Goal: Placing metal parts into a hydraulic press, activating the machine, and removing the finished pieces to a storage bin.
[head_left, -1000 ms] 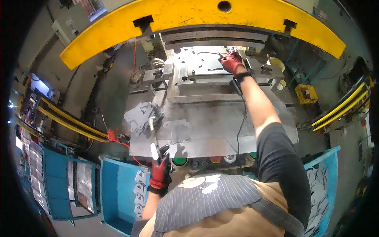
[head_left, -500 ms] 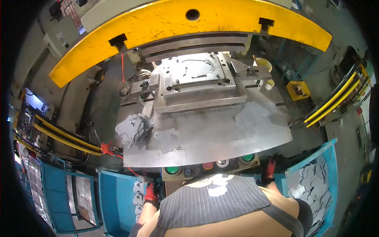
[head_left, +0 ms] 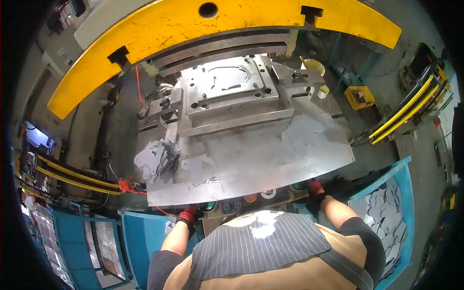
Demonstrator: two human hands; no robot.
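Two hands: I see both in red gloves with dark fingers, at the front edge of the desk point(head_left: 251, 164), one at each end of the button panel point(head_left: 286, 197).
Left hand point(head_left: 190, 212): just beside the left green button point(head_left: 208, 206); I cannot tell whether its fingers are spread or closed, or whether they touch.
Right hand point(head_left: 315, 191): close against the right green button point(head_left: 298, 185), fingers too dark for me to read their state or contact.
Between the buttons: a red button point(head_left: 250, 198) on the same panel.
Desk, left: a stack of grey plates point(head_left: 153, 160), with a single grey plate point(head_left: 197, 166) lying flat to its right.
Desk, right: a larger grey sheet piece point(head_left: 303, 131), flat.
Behind: a steel die point(head_left: 237, 112), curved slots in its bright top, below a yellow beam point(head_left: 246, 17).
Right bin point(head_left: 382, 179): blue, holding many grey cut pieces point(head_left: 385, 210).
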